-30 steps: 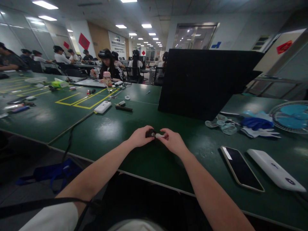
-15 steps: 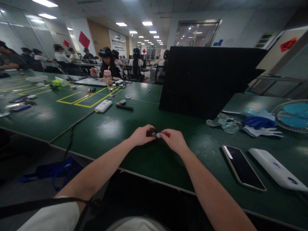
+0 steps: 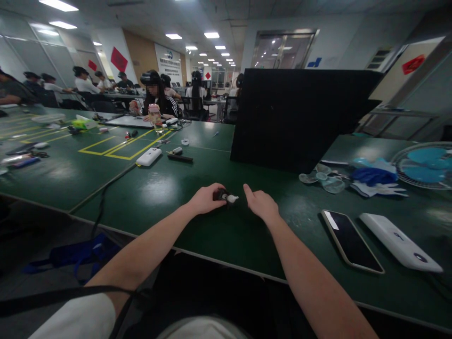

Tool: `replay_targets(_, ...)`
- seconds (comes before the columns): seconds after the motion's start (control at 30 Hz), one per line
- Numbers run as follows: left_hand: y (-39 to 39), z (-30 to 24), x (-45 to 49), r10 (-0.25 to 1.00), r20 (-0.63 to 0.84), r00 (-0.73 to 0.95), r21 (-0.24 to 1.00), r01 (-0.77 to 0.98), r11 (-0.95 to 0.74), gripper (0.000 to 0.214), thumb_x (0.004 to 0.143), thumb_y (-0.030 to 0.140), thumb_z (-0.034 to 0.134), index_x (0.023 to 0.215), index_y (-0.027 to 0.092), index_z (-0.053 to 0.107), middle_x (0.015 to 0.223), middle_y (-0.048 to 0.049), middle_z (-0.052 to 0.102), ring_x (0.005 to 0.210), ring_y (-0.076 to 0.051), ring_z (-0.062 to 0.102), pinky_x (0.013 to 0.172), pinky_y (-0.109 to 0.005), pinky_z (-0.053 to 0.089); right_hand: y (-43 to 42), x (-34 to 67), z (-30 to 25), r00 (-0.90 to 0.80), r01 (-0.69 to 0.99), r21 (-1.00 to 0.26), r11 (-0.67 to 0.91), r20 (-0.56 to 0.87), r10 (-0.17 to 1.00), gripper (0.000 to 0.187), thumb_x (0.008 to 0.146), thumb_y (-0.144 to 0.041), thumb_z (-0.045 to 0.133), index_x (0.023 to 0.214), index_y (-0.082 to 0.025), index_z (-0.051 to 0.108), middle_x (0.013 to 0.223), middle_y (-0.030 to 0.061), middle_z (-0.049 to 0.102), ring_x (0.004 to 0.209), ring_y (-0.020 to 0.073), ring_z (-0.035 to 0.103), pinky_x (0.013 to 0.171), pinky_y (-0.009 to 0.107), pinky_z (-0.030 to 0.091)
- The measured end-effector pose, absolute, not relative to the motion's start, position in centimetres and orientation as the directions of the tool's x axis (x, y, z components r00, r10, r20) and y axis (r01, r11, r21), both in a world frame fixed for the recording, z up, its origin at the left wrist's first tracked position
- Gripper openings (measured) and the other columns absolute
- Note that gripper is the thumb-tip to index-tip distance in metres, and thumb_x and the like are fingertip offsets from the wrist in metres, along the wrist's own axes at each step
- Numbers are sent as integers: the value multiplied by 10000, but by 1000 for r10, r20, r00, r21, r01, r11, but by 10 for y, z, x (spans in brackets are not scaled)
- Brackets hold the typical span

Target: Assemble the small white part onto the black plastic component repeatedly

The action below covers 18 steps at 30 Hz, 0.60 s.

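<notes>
My left hand [image 3: 205,199] is closed around a small black part with a white tip [image 3: 226,196], resting it on the green table [image 3: 165,188]. A little to the right of that tip, my right hand [image 3: 260,205] lies on the table, apart from the part. Its fingers are loosely stretched and the index finger points away from me. It holds nothing.
A black upright panel [image 3: 300,117] stands behind my hands. To the right lie a phone [image 3: 350,241], a white power bank [image 3: 399,241], gloves [image 3: 374,181], clear plastic bits [image 3: 319,179] and a blue fan [image 3: 425,165]. A white device [image 3: 149,157] lies at the left. Several people sit at far tables.
My right hand has let go of the white tip and drawn back to the right. The left hand keeps its hold on the black part.
</notes>
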<state>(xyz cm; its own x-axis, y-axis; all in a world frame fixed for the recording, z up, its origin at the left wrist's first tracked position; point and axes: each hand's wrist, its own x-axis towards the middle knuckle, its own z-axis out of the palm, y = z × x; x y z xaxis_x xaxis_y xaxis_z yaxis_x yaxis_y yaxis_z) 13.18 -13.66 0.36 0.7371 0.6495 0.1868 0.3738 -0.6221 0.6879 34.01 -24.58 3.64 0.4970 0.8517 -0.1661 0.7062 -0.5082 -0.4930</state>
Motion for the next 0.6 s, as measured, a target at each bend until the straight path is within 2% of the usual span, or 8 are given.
replay_targets(0.2, -126, 5, 119, 654, 194, 732, 696, 367, -617, 504, 763, 406, 737, 1224, 254, 603, 1192, -63, 678, 1066, -230, 660, 953, -401, 528, -241, 346, 25, 478, 727, -441, -526, -223, 849, 693, 919, -760, 282, 658, -208, 610, 724, 92, 677, 595, 193, 628, 563, 327, 494)
replay_targets(0.3, -104, 6, 82, 726, 152, 671, 722, 426, -545, 536, 741, 383, 722, 1234, 223, 585, 1192, -79, 672, 1072, -235, 655, 965, -404, 515, -241, 350, 21, 436, 751, -440, -493, -231, 870, 654, 914, -753, 335, 680, -211, 618, 724, 81, 672, 607, 195, 640, 563, 325, 503)
replay_targets(0.4, -77, 7, 24, 822, 81, 563, 747, 512, -424, 545, 740, 339, 661, 1255, 208, 544, 1149, -69, 686, 985, -223, 673, 909, -391, 536, -241, 353, 18, 396, 787, -421, -451, -216, 892, 607, 905, -729, 402, 699, -206, 629, 719, 76, 669, 611, 197, 644, 558, 329, 510)
replay_targets(0.47, -62, 10, -18, 906, 84, 415, 689, 633, -354, 550, 701, 319, 653, 1230, 209, 548, 1092, -57, 698, 950, -237, 670, 877, -394, 543, -240, 355, 15, 388, 803, -401, -441, -210, 897, 578, 897, -715, 437, 711, -205, 635, 709, 72, 666, 605, 198, 640, 551, 333, 512)
replay_targets(0.5, -56, 12, -36, 917, 130, 376, 627, 685, -370, 545, 682, 307, 656, 1212, 220, 563, 1090, -50, 698, 969, -244, 662, 898, -394, 533, -240, 356, 15, 386, 805, -398, -440, -211, 898, 568, 893, -711, 446, 716, -206, 636, 706, 71, 666, 602, 198, 637, 548, 334, 513)
replay_targets(0.6, -47, 21, -80, 863, 288, 414, 415, 758, -503, 527, 634, 269, 658, 1158, 241, 617, 1162, -56, 678, 1074, -271, 626, 999, -399, 474, -238, 356, 14, 397, 794, -406, -452, -217, 892, 572, 896, -712, 434, 711, -208, 631, 707, 77, 664, 601, 197, 630, 551, 336, 514)
